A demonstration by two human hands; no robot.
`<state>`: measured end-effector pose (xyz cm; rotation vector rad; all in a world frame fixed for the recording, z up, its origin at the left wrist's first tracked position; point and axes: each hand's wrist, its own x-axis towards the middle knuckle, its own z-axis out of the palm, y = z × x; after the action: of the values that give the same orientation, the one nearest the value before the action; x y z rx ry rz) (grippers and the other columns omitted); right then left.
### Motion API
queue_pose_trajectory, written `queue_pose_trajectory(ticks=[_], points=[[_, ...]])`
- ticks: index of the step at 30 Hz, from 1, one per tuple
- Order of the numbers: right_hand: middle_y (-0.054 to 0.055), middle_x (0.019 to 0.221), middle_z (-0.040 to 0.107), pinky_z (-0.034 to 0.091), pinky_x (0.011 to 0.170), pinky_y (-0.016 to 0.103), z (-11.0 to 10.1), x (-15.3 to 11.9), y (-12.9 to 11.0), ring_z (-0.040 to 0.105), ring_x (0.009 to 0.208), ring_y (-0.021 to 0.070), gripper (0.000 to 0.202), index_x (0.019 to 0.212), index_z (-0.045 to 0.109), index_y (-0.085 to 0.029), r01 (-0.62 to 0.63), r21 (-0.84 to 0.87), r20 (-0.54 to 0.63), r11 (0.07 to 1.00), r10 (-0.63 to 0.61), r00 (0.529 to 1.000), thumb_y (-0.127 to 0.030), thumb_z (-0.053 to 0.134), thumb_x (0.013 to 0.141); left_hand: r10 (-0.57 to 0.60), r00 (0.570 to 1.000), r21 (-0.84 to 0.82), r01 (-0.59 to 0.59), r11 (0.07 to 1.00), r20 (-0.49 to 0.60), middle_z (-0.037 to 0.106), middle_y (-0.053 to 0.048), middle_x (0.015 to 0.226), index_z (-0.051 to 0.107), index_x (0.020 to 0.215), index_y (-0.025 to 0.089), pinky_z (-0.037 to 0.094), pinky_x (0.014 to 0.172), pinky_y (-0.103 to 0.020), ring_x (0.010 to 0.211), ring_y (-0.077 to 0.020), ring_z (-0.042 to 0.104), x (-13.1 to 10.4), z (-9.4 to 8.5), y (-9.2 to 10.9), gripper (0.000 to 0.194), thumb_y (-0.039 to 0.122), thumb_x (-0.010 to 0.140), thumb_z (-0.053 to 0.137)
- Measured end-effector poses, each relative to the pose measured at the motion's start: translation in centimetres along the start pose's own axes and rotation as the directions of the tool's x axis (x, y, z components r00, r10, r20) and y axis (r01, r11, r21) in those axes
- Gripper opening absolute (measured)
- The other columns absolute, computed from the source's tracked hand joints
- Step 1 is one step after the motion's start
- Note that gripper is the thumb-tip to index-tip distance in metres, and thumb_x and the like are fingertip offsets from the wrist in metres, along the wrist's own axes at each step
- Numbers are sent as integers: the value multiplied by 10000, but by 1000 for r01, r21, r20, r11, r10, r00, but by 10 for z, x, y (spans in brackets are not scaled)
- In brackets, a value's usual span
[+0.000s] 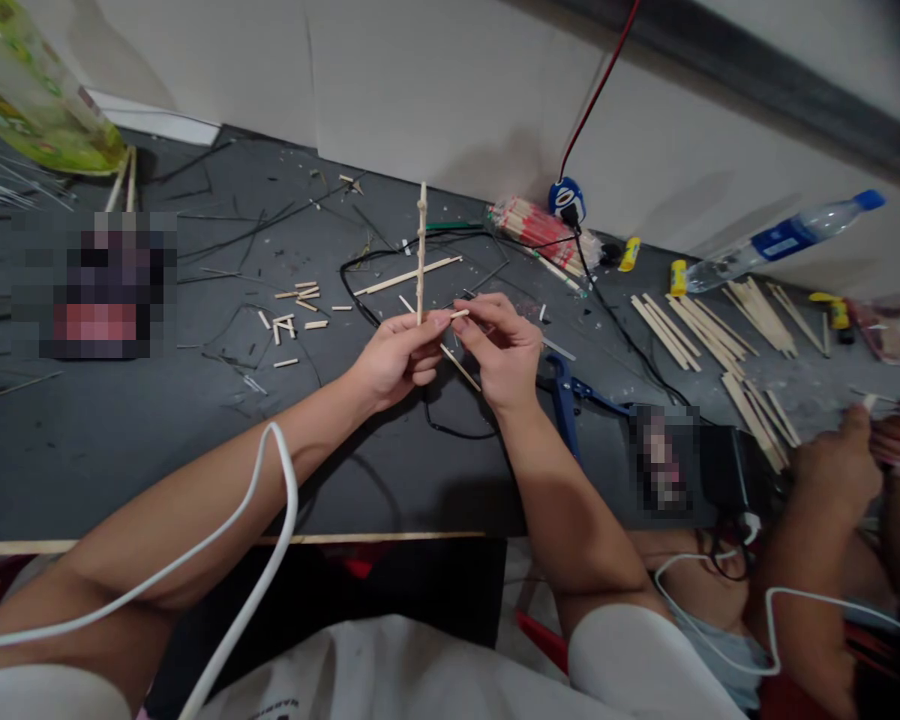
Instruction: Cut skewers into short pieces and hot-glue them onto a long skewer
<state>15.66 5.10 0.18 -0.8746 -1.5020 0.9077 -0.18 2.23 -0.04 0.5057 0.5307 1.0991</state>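
Note:
My left hand (401, 358) is closed around the lower end of a thin wooden stick (421, 240), which stands upright with small knobs along it. Between the thumb and fingertips of my right hand (506, 350) is a short wooden stick piece (460, 314), close to the left fingertips. A diagonal stick (461, 368) shows below and between my hands; whether it is held or lies on the table cannot be made out. Several cut stick pieces (289, 325) lie left of my left hand, and longer sticks (412, 275) lie behind it.
Beyond my hands on the dark table (157, 450) are a bag of sticks (540, 232) and black cables. Blue-handled pliers (566, 400) lie right of my right forearm. Further right are stick bundles (757, 420), a water bottle (787, 240) and a co-worker's hand (840, 460).

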Motion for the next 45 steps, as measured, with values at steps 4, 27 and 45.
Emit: queue_pose_trajectory(ticks=[4,27,45], points=[[10,962,711,580,834,364,2,0,2,664,931,188,133,889,843,-367,-47,48,-27,998,49,998,-407,893,772,-23,1000,18,24,1000,-15,272,109,548,719,845,163,147,412,-161,437,-29,162,-1,2,0,260,383,830,857],[-21,862,764,560,601,275,3,3,-1,659,610,105,114,958,830,-308,-146,66,-109,987,152,982,-318,855,848,80,996,110,-75,991,-44,268,94,591,557,801,183,186,432,-167,436,-39,170,3,1,-3,384,498,1021,570],[-7,821,829,672,600,310,8,-3,-7,780,644,162,107,906,834,-277,-121,70,-150,990,130,980,-376,843,868,134,985,191,-154,969,113,262,125,529,440,849,238,193,350,-143,407,-48,120,0,2,-9,396,578,1036,518]])
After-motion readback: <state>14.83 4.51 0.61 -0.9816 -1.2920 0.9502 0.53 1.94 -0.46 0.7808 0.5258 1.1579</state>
